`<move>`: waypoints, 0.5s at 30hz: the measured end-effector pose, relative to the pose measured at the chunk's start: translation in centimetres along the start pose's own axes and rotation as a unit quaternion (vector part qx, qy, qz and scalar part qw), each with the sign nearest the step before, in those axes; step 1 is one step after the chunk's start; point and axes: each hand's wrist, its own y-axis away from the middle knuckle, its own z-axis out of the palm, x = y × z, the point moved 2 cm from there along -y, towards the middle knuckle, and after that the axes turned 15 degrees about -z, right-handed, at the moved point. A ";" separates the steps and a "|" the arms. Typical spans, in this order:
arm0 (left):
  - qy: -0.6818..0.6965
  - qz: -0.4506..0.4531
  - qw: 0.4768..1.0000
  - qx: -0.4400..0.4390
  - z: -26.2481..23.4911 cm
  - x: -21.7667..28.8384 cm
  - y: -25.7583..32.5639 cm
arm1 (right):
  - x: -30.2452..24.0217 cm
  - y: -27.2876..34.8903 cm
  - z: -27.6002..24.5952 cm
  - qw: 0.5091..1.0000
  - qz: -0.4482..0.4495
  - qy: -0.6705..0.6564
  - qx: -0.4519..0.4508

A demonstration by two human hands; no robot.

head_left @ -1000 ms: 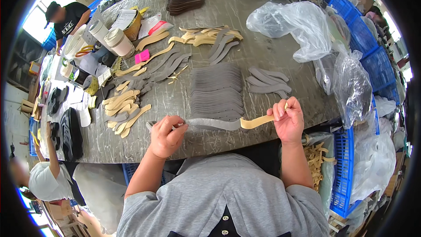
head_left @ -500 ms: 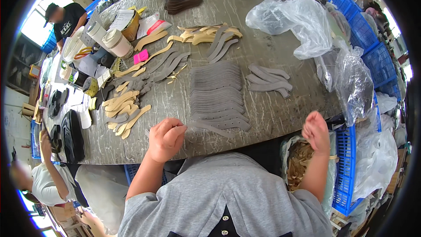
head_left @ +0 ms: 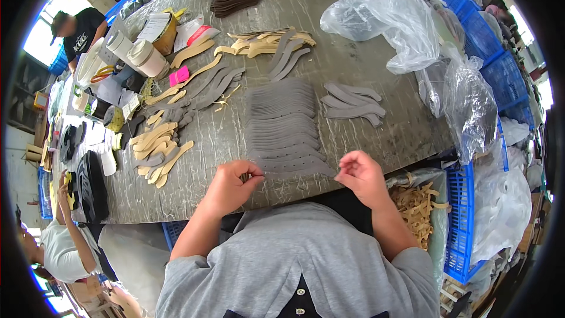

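Note:
A row of overlapping grey curved strips with small holes lies on the table in front of me. At its near end is the nearest grey strip. My left hand is closed, thumb and forefinger pinching that strip's left end. My right hand is curled at the strip's right end, thumb and forefinger close together on its tip; the contact is small and hard to make out. Right of the row lies a loose pile of grey strips.
Beige strips and more grey strips lie to the left, near white cups and a pink block. Clear plastic bags cover the far right. A blue crate and a bag of tan scraps stand below the table's right edge. Other people work around it.
My right hand has come left from beyond the table's edge to the nearest strip's right end. My left hand has shifted slightly right, to its left end. The view has moved a little.

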 end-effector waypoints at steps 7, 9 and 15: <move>-0.006 -0.080 0.997 -0.001 0.0 -0.3 -0.8 | 2.2 -0.7 2.0 0.997 0.008 0.069 -0.041; 0.007 -0.051 0.999 0.004 0.3 -0.8 -1.3 | 2.3 -0.6 2.2 0.996 0.000 0.079 -0.035; -0.033 -0.085 0.996 -0.002 0.2 -0.2 -2.3 | 3.1 -0.5 1.9 0.995 0.022 0.096 -0.030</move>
